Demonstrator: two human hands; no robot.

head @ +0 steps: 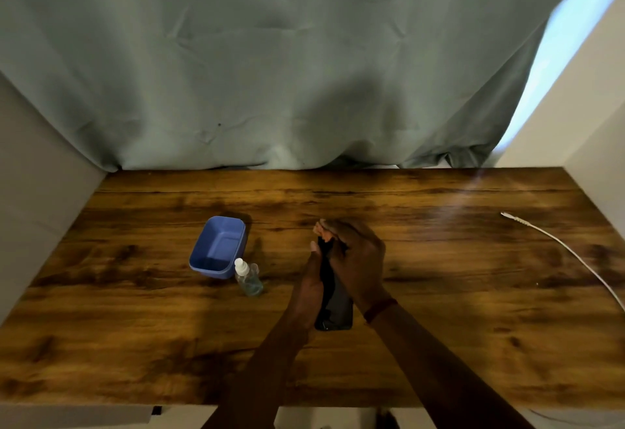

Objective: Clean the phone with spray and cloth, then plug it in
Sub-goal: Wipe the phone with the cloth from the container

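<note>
Mid-wipe, by the look of it: both hands are on the phone (334, 307), held just above the wooden table (439, 344) near its centre. Left hand (313, 279) grips the phone's edge; right hand (358, 259) is closed over its upper part with a dark cloth (326, 249), hard to make out. Spray bottle (248, 276), clear plastic with bluish liquid and a white nozzle, stands beside the blue plastic tub (218, 247). Plug-in not done: the white cable (558, 246) lies well apart at the right.

Blue plastic tub (218, 248) on wooden table (439, 327), grey-green curtain (270, 56) behind
</note>
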